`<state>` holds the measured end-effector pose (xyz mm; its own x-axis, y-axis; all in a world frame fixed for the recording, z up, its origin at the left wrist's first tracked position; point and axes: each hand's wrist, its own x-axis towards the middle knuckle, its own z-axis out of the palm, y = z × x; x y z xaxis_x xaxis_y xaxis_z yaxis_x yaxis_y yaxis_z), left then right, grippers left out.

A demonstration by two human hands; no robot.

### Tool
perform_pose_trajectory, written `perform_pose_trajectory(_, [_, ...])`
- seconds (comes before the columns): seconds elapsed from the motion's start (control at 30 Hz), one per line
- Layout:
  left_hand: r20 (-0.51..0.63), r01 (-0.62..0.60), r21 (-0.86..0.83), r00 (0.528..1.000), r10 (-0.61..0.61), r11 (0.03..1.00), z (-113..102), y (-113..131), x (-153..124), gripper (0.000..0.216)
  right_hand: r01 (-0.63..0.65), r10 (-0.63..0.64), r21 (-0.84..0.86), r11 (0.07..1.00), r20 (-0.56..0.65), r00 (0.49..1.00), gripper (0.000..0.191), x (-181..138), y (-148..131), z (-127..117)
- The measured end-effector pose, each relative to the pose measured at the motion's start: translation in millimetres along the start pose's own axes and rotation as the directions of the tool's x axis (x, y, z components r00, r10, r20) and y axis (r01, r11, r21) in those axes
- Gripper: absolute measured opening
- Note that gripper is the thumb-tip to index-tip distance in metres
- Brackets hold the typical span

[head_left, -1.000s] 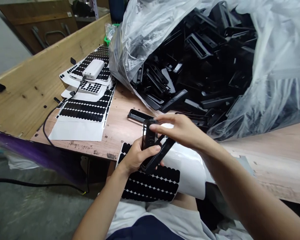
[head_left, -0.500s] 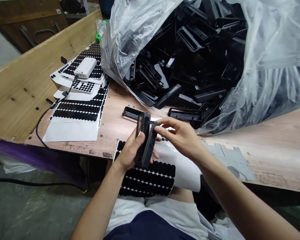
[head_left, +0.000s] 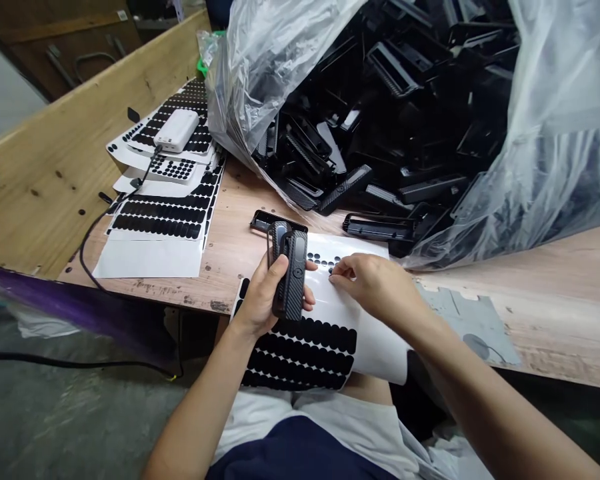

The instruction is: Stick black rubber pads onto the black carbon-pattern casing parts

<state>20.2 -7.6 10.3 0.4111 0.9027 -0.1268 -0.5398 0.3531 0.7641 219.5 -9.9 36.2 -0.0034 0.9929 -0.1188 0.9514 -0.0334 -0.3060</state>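
My left hand (head_left: 265, 293) is closed round two black plastic pieces with a carbon-fibre pattern, held side by side. The front piece (head_left: 295, 277) shows a small round recess on its face; the other piece (head_left: 277, 233) is partly hidden behind it. Under my hands a white sheet of black round stickers (head_left: 305, 347) lies over my lap and the table edge. At its upper part are several small black dots. My right hand (head_left: 365, 283) pinches at one of those small round stickers, its thumb and forefinger together against the sheet.
A clear plastic bag (head_left: 250, 87) full of black plastic parts (head_left: 395, 120) lies open at the back. A loose black part (head_left: 265, 221) lies before it. At left are more sticker sheets (head_left: 155, 220), a white power bank (head_left: 177, 130) with cable, and a wooden board (head_left: 55, 140).
My right hand has moved away from the black pieces, down and right to the small stickers on the sheet. My left hand has turned the pieces more upright, the front face towards me.
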Motion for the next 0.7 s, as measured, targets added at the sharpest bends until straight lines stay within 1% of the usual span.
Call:
perform_pose_trajectory(0.03, [0.001, 0.002, -0.007, 1.0, -0.002, 1.0, 0.0, -0.2, 0.0, 0.058, -0.002, 0.001, 0.049, 0.999, 0.015, 1.0, 0.014, 0.8, 1.0, -5.3])
perform_pose_trajectory(0.07, [0.005, 0.007, -0.012, 1.0, -0.007, 1.0, -0.1, -0.4, 0.2, 0.06, -0.003, -0.002, 0.142, 0.99, 0.033, 0.999, 0.014, 0.5, 1.2, -11.3])
perform_pose_trajectory(0.1, [0.011, 0.012, -0.013, 1.0, -0.012, 1.0, -0.3, -0.8, 0.4, 0.062, -0.002, -0.013, 0.283, 0.959, 0.053, 0.999, 0.017, -0.8, 0.3, -17.3])
perform_pose_trajectory(0.13, [0.019, 0.019, -0.012, 1.0, -0.019, 1.0, -0.5, -1.4, 0.6, 0.064, -0.009, -0.03, 0.452, 0.892, 0.079, 0.996, 0.023, -3.0, -2.2, -22.9])
perform_pose_trajectory(0.17, [0.025, 0.023, -0.01, 0.999, -0.022, 1.0, -0.9, -2.1, 0.7, 0.065, -0.028, -0.051, 0.617, 0.787, 0.11, 0.993, 0.031, -5.5, -6.2, -27.3])
perform_pose_trajectory(0.2, [0.03, 0.025, -0.009, 0.999, -0.025, 1.0, -1.2, -3.0, 0.8, 0.066, -0.058, -0.074, 0.744, 0.665, 0.144, 0.987, 0.04, -8.1, -11.5, -30.2])
perform_pose_trajectory(0.23, [0.03, 0.025, -0.01, 0.999, -0.025, 1.0, -1.7, -3.9, 0.8, 0.067, -0.096, -0.094, 0.822, 0.561, 0.179, 0.979, 0.046, -10.3, -17.5, -31.3])
perform_pose_trajectory(0.27, [0.024, 0.024, -0.015, 0.999, -0.024, 1.0, -2.1, -4.9, 0.7, 0.067, -0.135, -0.106, 0.866, 0.481, 0.21, 0.972, 0.049, -11.9, -23.8, -30.7])
perform_pose_trajectory(0.3, [0.015, 0.025, -0.02, 1.0, -0.025, 0.999, -2.5, -5.7, 0.5, 0.067, -0.17, -0.113, 0.889, 0.426, 0.239, 0.964, 0.05, -12.9, -29.5, -28.8])
perform_pose_trajectory(0.4, [0.004, 0.034, -0.031, 0.999, -0.034, 0.999, -3.7, -7.4, -0.2, 0.069, -0.218, -0.127, 0.916, 0.337, 0.274, 0.953, 0.046, -12.5, -40.2, -19.8])
perform_pose_trajectory(0.53, [0.028, 0.032, -0.029, 0.999, -0.031, 0.999, -4.8, -7.7, 0.0, 0.068, -0.197, -0.142, 0.94, 0.277, 0.243, 0.959, 0.042, -11.2, -41.6, -14.8])
perform_pose_trajectory(0.7, [0.026, 0.028, -0.018, 0.999, -0.027, 0.999, -5.4, -8.0, 0.9, 0.063, -0.169, -0.166, 0.951, 0.261, 0.217, 0.962, 0.038, -13.2, -43.2, -17.4])
